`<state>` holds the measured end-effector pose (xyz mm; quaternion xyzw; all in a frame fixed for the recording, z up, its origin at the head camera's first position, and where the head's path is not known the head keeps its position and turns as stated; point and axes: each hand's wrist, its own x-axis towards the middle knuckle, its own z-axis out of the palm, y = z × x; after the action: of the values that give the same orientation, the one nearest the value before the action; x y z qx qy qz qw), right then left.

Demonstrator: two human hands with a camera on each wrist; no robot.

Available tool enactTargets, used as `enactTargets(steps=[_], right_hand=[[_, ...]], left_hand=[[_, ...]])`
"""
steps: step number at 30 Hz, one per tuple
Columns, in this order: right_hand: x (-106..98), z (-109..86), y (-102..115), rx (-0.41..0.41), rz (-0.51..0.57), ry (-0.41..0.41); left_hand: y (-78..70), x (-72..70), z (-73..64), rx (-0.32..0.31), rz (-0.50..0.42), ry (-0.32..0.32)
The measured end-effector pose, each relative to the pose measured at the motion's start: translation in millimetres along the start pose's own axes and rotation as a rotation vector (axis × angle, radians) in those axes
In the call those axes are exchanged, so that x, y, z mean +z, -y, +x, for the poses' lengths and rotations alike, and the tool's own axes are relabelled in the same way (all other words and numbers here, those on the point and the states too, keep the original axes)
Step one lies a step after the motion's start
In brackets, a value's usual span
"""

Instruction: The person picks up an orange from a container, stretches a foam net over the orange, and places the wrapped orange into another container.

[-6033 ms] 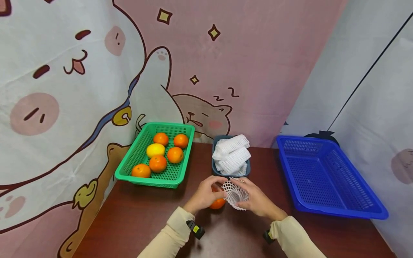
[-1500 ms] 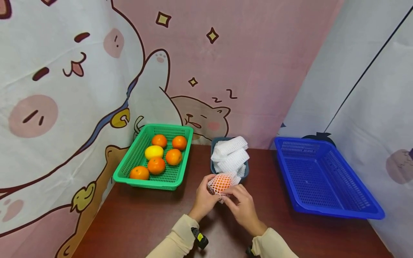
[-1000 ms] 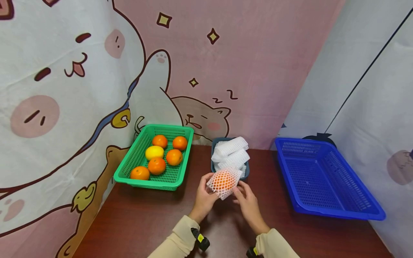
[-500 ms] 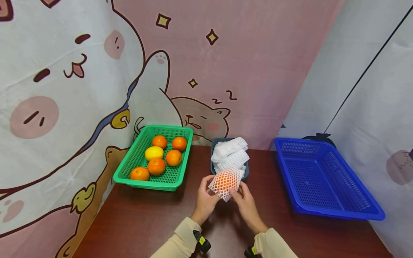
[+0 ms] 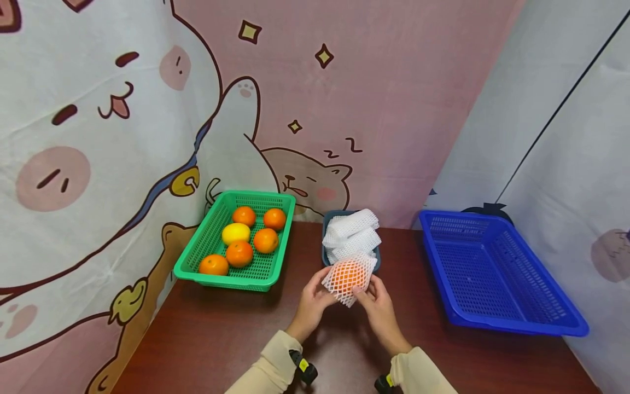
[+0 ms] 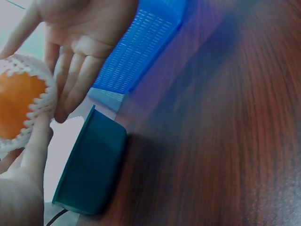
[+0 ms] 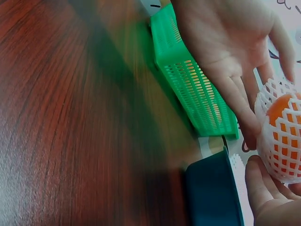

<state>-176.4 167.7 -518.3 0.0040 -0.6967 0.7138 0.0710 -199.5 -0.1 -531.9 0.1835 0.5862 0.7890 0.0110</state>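
Between my hands is an orange (image 5: 348, 276) in a white foam net sleeve (image 5: 365, 264), over the table just in front of the small dark bin. My left hand (image 5: 311, 302) grips its left side, the thumb near the sleeve's lower end. The right hand (image 5: 382, 313) holds the right side, thumb at the front. In the left wrist view the orange (image 6: 19, 103) shows bare through the sleeve's open end. The mesh lies over the orange (image 7: 288, 136) in the right wrist view.
A green basket (image 5: 221, 280) at the left holds several oranges and a lemon (image 5: 236, 233). The dark bin (image 5: 327, 253) holds white foam sleeves (image 5: 356, 241). At the right stands a blue basket (image 5: 484, 273). A printed cloth (image 5: 394, 109) hangs behind the table (image 5: 236, 334).
Earlier the sleeve was held open beside the bare orange; now it surrounds the orange. Lately the right hand released the sleeve's lower end and took the side, and the orange shifted slightly right.
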Motion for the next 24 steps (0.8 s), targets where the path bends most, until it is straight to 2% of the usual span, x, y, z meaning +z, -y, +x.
enactTargets(steps=[3, 6, 15, 24], right_hand=[[-1.5, 0.7, 0.0, 0.000, -0.008, -0.008], [-1.7, 0.5, -0.7, -0.010, -0.016, -0.007], [0.4, -0.6, -2.9, -0.048, -0.022, 0.023], [0.9, 0.0, -2.9, -0.047, -0.011, 0.039]], left_hand=[[-3.6, -3.2, -0.6, -0.063, -0.062, 0.031], [-6.5, -2.8, -0.5, -0.108, -0.081, 0.013], [-6.5, 5.6, 3.4, -0.115, 0.009, -0.172], [-4.9, 3.8, 2.8, -0.106, 0.035, -0.189]])
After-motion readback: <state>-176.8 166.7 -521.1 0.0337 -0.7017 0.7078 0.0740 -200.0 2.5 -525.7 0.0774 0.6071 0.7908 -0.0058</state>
